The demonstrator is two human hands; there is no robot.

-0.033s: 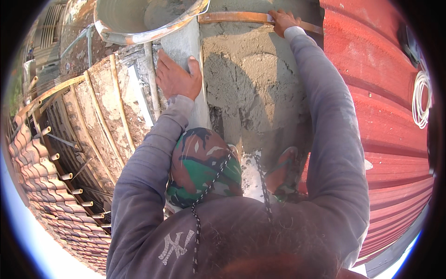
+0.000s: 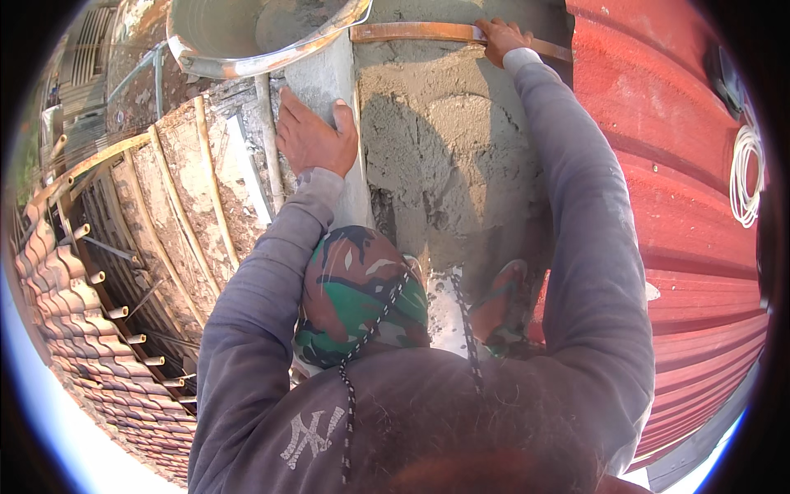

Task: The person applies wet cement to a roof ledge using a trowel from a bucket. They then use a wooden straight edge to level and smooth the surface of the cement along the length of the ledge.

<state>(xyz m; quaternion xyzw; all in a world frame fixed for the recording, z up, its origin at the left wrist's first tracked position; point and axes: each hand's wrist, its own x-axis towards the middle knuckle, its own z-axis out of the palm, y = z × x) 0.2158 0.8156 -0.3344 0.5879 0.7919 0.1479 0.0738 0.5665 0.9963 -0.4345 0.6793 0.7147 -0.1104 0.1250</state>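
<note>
Fingers outstretched and thumb apart, my left hand is at the grey concrete ledge and holds nothing. Just beyond it, on that ledge, stands a large mortar-smeared bucket with grey mix inside. At the far end of the wet mortar, my right hand is closed round a long, narrow wooden straightedge, near its right part. The straightedge lies crosswise on the mortar, its left end by the bucket. Nearer me, the mortar surface is rough and lumpy.
Red corrugated metal roofing borders the mortar on the right, with a coiled white cable beyond. On the left, wooden poles stand over a drop beside a tiled roof. My camouflage-clad knee is close below the left hand.
</note>
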